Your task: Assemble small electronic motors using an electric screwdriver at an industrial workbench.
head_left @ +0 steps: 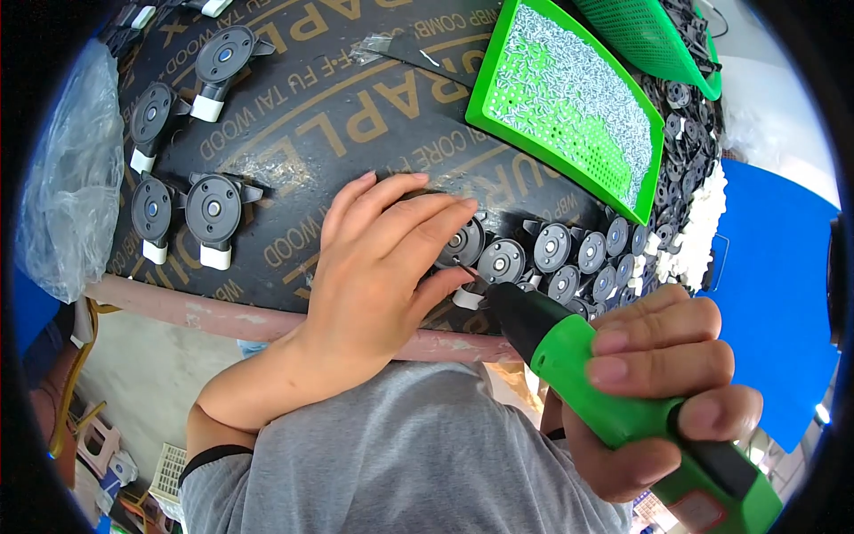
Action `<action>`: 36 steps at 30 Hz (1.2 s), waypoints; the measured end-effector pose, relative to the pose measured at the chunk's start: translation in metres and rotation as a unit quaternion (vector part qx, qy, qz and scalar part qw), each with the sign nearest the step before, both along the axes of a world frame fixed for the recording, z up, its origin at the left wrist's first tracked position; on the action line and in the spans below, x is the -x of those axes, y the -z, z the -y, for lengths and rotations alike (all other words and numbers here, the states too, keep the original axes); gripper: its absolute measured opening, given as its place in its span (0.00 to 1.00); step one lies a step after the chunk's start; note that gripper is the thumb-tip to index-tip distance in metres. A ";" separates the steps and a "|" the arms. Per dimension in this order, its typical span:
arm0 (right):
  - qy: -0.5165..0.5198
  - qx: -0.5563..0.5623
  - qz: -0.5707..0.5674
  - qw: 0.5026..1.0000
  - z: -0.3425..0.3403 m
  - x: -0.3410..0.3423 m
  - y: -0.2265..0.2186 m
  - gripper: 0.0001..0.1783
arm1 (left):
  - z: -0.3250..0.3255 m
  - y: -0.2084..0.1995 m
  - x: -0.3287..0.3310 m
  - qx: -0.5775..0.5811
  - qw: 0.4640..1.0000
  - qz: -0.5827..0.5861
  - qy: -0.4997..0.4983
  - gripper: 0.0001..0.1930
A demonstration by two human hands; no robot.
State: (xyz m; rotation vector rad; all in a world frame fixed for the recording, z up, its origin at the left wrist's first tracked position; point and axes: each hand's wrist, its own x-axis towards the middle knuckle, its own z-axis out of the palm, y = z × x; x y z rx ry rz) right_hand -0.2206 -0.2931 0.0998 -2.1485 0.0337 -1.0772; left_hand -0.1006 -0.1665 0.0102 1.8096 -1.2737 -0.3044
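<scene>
My left hand (369, 236) bends over the table and pins a round black plastic part (467, 242) between its thumb and fingers. A green and black electric screwdriver (574, 365) is gripped in my right hand (676, 383). It slants up to the left, and its thin bit reaches the edge of the pinned part beside my left thumb. Part of the piece is hidden under my fingers. Close by on the right sit several similar round black parts (552, 247), some with white tabs.
A green perforated tray (556, 171) of small silvery screws lies beyond the parts. Finished-looking matching pieces (213, 209) stand at the left beside a clear plastic bag (76, 178). Heaped black parts (680, 160), white pieces (707, 218) and a green basket (654, 44) occupy the right side.
</scene>
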 end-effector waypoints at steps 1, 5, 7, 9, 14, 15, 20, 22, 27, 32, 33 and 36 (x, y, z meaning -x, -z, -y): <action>-0.011 0.002 0.015 1.000 0.001 -0.001 0.001 0.18 | 0.000 -0.001 -0.001 0.001 1.000 -0.001 0.001 0.29; -0.037 -0.019 -0.023 0.999 0.004 -0.006 -0.003 0.18 | -0.001 -0.002 0.000 -0.015 1.000 -0.005 0.006 0.29; -0.053 -0.029 -0.047 0.997 0.006 -0.010 -0.006 0.19 | -0.002 -0.004 0.000 -0.012 1.000 -0.009 0.009 0.29; -0.022 -0.041 -0.053 0.998 0.003 -0.010 -0.006 0.20 | -0.003 -0.006 -0.001 -0.029 0.999 -0.023 0.012 0.28; -0.061 -0.019 -0.033 0.997 0.008 -0.004 -0.024 0.19 | 0.000 -0.005 -0.002 -0.038 0.999 -0.025 0.019 0.28; -0.027 -0.044 0.023 0.998 0.006 -0.006 -0.024 0.18 | 0.000 -0.005 -0.003 -0.033 0.999 -0.023 0.024 0.28; 0.088 -0.014 0.121 0.989 0.069 0.015 -0.040 0.18 | 0.001 -0.005 -0.003 -0.034 0.999 -0.017 0.021 0.30; 0.330 0.046 0.098 0.938 0.089 0.010 -0.032 0.16 | 0.004 -0.006 -0.002 -0.016 1.000 -0.012 0.014 0.34; 0.289 0.026 0.133 0.948 0.130 0.022 -0.030 0.14 | 0.000 -0.032 -0.018 -0.044 0.993 0.034 0.106 0.37; 0.330 0.042 0.135 0.933 0.142 0.031 -0.041 0.15 | 0.050 -0.086 -0.038 -0.132 0.947 0.091 0.280 0.42; 0.327 0.037 0.141 0.934 0.140 0.030 -0.040 0.15 | 0.074 -0.081 -0.042 -0.101 0.938 0.117 0.310 0.41; 0.328 0.016 0.095 0.940 0.129 0.025 -0.037 0.09 | 0.137 -0.051 -0.053 -0.052 0.900 0.168 0.400 0.40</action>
